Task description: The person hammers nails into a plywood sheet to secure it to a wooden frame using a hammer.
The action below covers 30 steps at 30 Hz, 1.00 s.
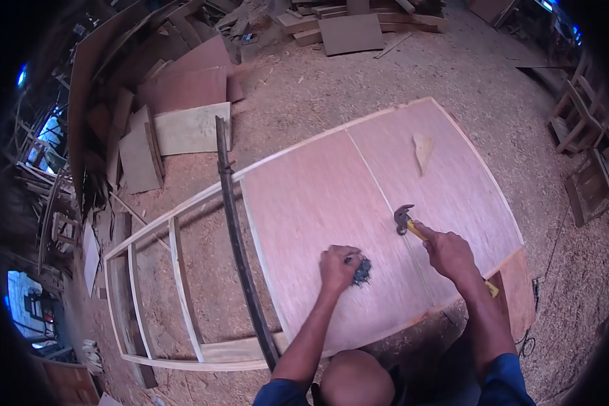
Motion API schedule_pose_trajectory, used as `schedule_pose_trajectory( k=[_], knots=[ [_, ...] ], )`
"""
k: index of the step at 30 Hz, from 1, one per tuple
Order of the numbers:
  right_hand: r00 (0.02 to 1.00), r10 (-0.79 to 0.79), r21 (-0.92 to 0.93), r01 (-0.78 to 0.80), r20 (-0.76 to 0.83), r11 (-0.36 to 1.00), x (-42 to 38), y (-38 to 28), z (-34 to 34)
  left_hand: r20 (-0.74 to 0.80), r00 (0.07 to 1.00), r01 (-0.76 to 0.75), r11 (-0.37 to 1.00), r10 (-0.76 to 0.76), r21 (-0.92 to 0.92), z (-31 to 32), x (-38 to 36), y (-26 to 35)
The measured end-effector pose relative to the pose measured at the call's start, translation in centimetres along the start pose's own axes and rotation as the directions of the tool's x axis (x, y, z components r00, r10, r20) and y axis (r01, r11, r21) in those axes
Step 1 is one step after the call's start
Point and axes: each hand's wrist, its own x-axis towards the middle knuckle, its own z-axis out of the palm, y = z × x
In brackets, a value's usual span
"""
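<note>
Head view: right hand (450, 254) grips hammer (407, 222); left hand (340, 267) pinches nails (363, 272); no writing legible.

Hammer handle (419, 234) mostly hidden in right hand (450, 254).

sawdust floor (304, 81) all around. loose boards (183, 101) stacked up-left of the bare wooden frame (152, 298). long dark strip (240, 250) lies across the frame. board offcuts (350, 30) far above it. wooden chairs (578, 115) far right of it.
</note>
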Motion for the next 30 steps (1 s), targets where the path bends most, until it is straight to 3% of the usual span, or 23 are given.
schedule_pose_trajectory(
  k=[3, 6, 10, 11, 14, 17, 20, 24, 27, 30],
  knots=[
    [0.994, 0.04, -0.112, -0.029, 0.098, 0.993, 1.5, -2.3, -2.9, 0.045, 0.999, -0.001, 0.996, 0.005, -0.086, 0.4, 0.7, -0.3],
    [0.978, 0.111, -0.218, -0.072, 0.176, 0.973, 3.0, -4.9, -4.2, -0.052, 0.994, -0.096, 0.994, 0.094, -0.052, -2.0, 0.0, 2.5],
    [0.961, 0.168, -0.306, -0.096, 0.219, 0.947, 4.5, -7.1, -4.4, 0.006, 1.0, -0.003, 0.978, 0.005, -0.209, -2.5, -0.3, 2.6],
    [0.955, 0.187, -0.324, -0.107, 0.229, 0.94, 4.4, -7.3, -4.2, -0.025, 0.998, -0.053, 0.986, 0.049, -0.157, -1.8, -0.3, 1.8],
    [0.957, 0.21, -0.307, -0.143, 0.198, 0.941, 4.2, -7.7, -4.0, 0.153, 0.983, -0.084, 0.988, 0.104, -0.132, -2.4, 0.7, 0.3],
    [0.948, 0.25, -0.265, -0.195, 0.196, 0.944, 4.3, -7.8, -4.1, 0.243, 0.949, 0.288, 0.866, -0.201, -0.408, -2.0, 1.0, -1.2],
    [0.908, 0.326, -0.256, -0.26, 0.264, 0.931, 4.6, -9.0, -4.9, 0.257, 0.928, 0.372, 0.728, -0.271, -0.576, -3.6, 1.0, -1.2],
    [0.898, 0.344, -0.28, -0.267, 0.276, 0.922, 5.0, -9.6, -4.9, 0.157, 0.983, 0.164, 0.82, -0.091, -0.549, -6.6, 1.3, 0.9],
    [0.896, 0.352, -0.294, -0.271, 0.271, 0.916, 5.5, -9.8, -5.2, 0.187, 0.958, -0.158, 0.947, 0.215, -0.281, -9.3, 2.1, 2.8],
    [0.906, 0.336, -0.304, -0.254, 0.259, 0.918, 6.3, -10.4, -5.2, 0.46, 0.833, -0.284, 0.951, 0.307, -0.121, -10.3, 3.0, 2.8]
  ],
)
